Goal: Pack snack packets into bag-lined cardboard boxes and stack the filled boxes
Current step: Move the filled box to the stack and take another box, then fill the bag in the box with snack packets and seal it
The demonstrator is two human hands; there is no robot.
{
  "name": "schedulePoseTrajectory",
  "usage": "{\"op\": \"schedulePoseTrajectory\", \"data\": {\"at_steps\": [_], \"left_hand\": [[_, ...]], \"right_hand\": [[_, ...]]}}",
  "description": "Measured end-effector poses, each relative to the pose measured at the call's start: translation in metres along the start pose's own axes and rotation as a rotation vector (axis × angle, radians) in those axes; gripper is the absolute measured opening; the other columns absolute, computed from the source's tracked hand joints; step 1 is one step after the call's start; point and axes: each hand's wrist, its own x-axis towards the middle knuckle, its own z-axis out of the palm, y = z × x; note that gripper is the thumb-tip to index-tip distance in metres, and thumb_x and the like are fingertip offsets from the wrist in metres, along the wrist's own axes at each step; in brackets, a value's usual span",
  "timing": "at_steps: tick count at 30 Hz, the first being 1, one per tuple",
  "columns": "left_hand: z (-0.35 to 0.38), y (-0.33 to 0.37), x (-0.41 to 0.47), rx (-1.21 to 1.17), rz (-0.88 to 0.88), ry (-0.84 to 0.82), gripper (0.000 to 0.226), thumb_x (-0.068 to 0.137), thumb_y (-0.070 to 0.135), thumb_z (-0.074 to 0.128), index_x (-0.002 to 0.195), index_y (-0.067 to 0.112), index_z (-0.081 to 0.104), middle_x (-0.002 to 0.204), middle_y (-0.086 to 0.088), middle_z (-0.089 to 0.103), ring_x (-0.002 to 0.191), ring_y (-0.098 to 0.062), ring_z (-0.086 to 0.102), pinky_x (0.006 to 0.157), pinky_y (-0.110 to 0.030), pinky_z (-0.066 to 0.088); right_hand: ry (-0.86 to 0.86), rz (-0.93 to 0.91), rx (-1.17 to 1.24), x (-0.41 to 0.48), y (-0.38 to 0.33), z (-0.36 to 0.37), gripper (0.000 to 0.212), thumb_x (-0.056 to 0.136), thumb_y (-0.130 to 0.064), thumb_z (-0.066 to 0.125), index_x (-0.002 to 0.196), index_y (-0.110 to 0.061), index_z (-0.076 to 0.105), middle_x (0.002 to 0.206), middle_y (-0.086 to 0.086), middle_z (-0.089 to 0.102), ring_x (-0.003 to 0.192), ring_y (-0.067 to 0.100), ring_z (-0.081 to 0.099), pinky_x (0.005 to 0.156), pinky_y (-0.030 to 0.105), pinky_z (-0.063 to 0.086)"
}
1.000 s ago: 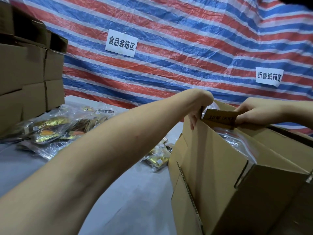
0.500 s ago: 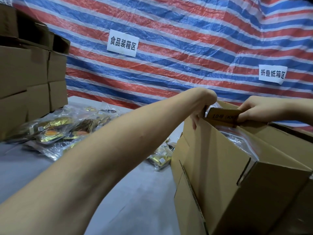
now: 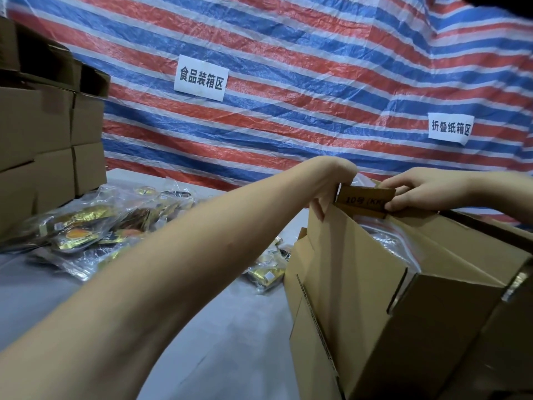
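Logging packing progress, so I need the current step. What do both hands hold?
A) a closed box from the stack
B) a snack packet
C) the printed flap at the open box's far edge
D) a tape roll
C: the left hand and right hand each pinch an end of the printed flap on the open box.

A woven tarpaulin (image 3: 288, 39) in red, blue and white stripes hangs as the back wall, creased and rippled, its bands slanting down toward the right. Two white paper signs with black Chinese characters are fixed to it: a larger sign (image 3: 201, 78) left of centre and a smaller sign (image 3: 450, 129) lower, toward the right. Below, a plain grey tabletop (image 3: 230, 327) runs back until its far edge meets the tarpaulin. The light is soft and rather dim.
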Motion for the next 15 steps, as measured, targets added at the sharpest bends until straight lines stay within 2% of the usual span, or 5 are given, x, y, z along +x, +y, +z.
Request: {"op": "schedulePoseTrajectory", "data": {"at_steps": [2,5,8,11,15], "left_hand": [[0.0,-0.003,-0.001,-0.11,0.016,0.018,0.045,0.107,0.027,0.038,0.146,0.005,0.032,0.108,-0.025,0.053,0.084,-0.044,0.063,0.066,-0.053,0.063],[-0.006,-0.01,-0.001,-0.169,-0.013,0.01,0.064,0.105,0.041,0.041,0.154,0.005,0.024,0.137,-0.032,0.047,0.094,-0.046,0.068,0.062,-0.047,0.064],[-0.015,-0.015,0.0,-0.247,-0.021,-0.002,0.07,0.103,0.046,0.043,0.156,0.005,0.021,0.144,-0.034,0.044,0.082,-0.043,0.067,0.056,-0.044,0.063],[-0.018,-0.019,-0.003,-0.257,-0.008,-0.029,0.07,0.103,0.047,0.042,0.155,0.003,0.024,0.142,-0.033,0.047,0.088,-0.043,0.068,0.069,-0.045,0.063],[-0.022,-0.023,-0.015,-0.264,-0.011,0.0,0.065,0.103,0.044,0.043,0.15,0.001,0.031,0.138,-0.03,0.05,0.106,-0.045,0.065,0.08,-0.049,0.06]], "right_hand": [[0.027,-0.027,0.01,-0.001,0.001,-0.003,0.024,0.103,-0.018,0.056,0.122,-0.028,0.066,0.118,-0.003,0.067,0.111,0.014,0.062,0.103,0.037,0.048],[0.078,-0.053,-0.011,0.0,0.008,-0.007,0.027,0.104,-0.02,0.053,0.128,-0.029,0.064,0.125,-0.007,0.063,0.118,0.012,0.057,0.109,0.039,0.043],[0.12,-0.083,0.029,-0.001,0.011,-0.009,0.03,0.105,-0.015,0.049,0.129,-0.025,0.065,0.129,-0.006,0.063,0.118,0.011,0.058,0.104,0.033,0.046],[0.147,-0.08,-0.008,-0.002,0.009,-0.014,0.031,0.106,-0.014,0.046,0.128,-0.023,0.065,0.133,-0.005,0.061,0.117,0.01,0.056,0.102,0.03,0.044],[0.181,-0.086,-0.097,-0.007,-0.004,-0.021,0.029,0.107,-0.02,0.046,0.131,-0.025,0.06,0.139,-0.003,0.057,0.123,0.012,0.051,0.111,0.035,0.039]]}}
